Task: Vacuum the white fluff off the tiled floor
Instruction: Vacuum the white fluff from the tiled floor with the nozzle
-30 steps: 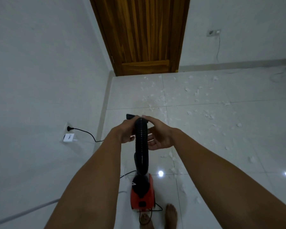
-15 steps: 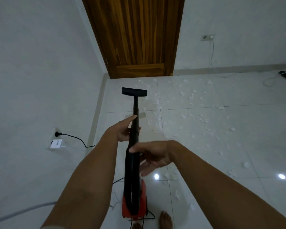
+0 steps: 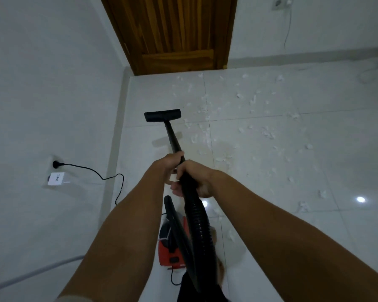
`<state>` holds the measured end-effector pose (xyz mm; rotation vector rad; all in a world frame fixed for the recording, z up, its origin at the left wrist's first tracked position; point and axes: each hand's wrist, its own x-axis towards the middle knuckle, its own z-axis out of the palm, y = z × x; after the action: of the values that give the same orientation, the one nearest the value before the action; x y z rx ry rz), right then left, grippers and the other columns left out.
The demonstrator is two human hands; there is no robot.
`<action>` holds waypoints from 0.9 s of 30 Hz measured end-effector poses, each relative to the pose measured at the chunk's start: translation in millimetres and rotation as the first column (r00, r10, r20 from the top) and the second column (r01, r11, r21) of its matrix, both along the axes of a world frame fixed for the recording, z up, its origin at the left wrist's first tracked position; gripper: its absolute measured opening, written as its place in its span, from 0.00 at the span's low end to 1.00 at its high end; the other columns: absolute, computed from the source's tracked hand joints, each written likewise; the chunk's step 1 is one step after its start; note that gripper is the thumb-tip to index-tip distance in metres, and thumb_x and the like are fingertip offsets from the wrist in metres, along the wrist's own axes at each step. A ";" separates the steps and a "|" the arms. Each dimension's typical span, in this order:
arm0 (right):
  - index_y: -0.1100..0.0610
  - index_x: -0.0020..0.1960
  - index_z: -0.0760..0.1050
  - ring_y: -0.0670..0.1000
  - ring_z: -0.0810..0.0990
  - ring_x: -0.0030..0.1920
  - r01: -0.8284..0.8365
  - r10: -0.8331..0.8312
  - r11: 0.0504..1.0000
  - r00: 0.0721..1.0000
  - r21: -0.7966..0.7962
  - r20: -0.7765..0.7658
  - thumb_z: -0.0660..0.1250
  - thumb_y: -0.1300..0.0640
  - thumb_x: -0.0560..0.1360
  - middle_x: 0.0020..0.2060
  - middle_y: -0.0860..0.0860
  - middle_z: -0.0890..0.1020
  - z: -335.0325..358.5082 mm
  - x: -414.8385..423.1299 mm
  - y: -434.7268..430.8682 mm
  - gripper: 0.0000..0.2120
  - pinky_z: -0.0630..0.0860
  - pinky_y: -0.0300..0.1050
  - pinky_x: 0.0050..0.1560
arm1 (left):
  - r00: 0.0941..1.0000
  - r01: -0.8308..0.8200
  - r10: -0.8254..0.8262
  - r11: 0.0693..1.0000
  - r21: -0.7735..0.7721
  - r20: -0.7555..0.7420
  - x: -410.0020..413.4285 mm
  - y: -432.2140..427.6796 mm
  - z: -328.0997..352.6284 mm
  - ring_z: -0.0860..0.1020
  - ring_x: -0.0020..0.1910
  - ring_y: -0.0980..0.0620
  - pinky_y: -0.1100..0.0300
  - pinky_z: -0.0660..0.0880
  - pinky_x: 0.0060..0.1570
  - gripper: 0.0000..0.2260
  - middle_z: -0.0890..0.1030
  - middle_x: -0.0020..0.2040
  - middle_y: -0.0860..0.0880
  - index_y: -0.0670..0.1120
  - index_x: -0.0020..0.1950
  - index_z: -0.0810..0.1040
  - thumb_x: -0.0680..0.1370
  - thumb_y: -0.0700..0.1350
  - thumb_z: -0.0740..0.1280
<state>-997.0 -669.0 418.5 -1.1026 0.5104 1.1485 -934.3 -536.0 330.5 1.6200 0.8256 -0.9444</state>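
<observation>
a white tag [image 3: 56,178] on the left wall [image 3: 42,83], just below a black plug [image 3: 57,164], carries dark writing too small to read. the left hand [image 3: 171,164] is wrapped round the black wand [image 3: 173,138], and the right hand [image 3: 198,179], just nearer, is curled round the top of the ribbed hose [image 3: 198,221]. the wand runs far and left to the flat nozzle [image 3: 162,115], whose shadow falls on the tile nearer the hands. the hose drops to the red vacuum body [image 3: 169,249] by the person's feet. white fluff [image 3: 266,132] is scattered over the glossy tiled floor [image 3: 292,225], mostly to the right of the nozzle and beyond the hands. a wooden door [image 3: 172,33] stands at the far wall.
</observation>
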 end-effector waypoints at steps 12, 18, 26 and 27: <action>0.48 0.68 0.61 0.50 0.74 0.23 0.161 -0.155 0.977 0.986 -0.140 0.056 0.56 0.53 0.84 0.29 0.56 0.73 -49.6 -9.4 37.2 0.14 0.76 0.41 0.24 | 0.989 -0.140 0.131 0.978 -0.155 -0.071 46.1 18.9 -66.3 0.80 0.51 0.45 0.47 0.78 0.58 0.17 0.81 0.54 0.41 0.41 0.65 0.75 0.86 0.53 0.62; 0.48 0.68 0.63 0.51 0.77 0.30 0.063 -0.057 0.982 0.998 -0.178 0.034 0.59 0.56 0.81 0.38 0.57 0.77 -78.9 11.8 30.0 0.16 0.80 0.44 0.30 | 0.991 -0.136 0.136 0.990 0.026 -0.006 80.8 8.0 -123.6 0.78 0.39 0.52 0.53 0.82 0.50 0.29 0.78 0.48 0.45 0.53 0.86 0.46 0.88 0.48 0.57; 0.53 0.71 0.66 0.54 0.80 0.33 0.126 -0.163 0.964 0.976 -0.236 -0.146 0.58 0.52 0.83 0.46 0.61 0.78 -172.1 107.1 51.8 0.17 0.82 0.47 0.32 | 0.999 -0.043 0.043 0.999 0.006 -0.027 118.7 5.9 -188.0 0.79 0.47 0.50 0.54 0.80 0.45 0.26 0.76 0.48 0.45 0.49 0.86 0.48 0.88 0.46 0.53; 0.52 0.71 0.66 0.53 0.78 0.31 0.129 -0.170 0.954 0.977 -0.269 -0.133 0.56 0.52 0.83 0.43 0.60 0.77 -183.1 110.6 56.8 0.17 0.80 0.44 0.29 | 0.999 -0.014 0.014 1.000 -0.001 -0.034 123.6 5.9 -197.8 0.79 0.51 0.48 0.52 0.81 0.52 0.27 0.76 0.50 0.45 0.50 0.86 0.46 0.89 0.47 0.53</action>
<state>-886.4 -612.2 235.4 -1.1806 0.8713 1.0580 -810.7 -530.0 132.8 1.5990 0.8583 -0.9651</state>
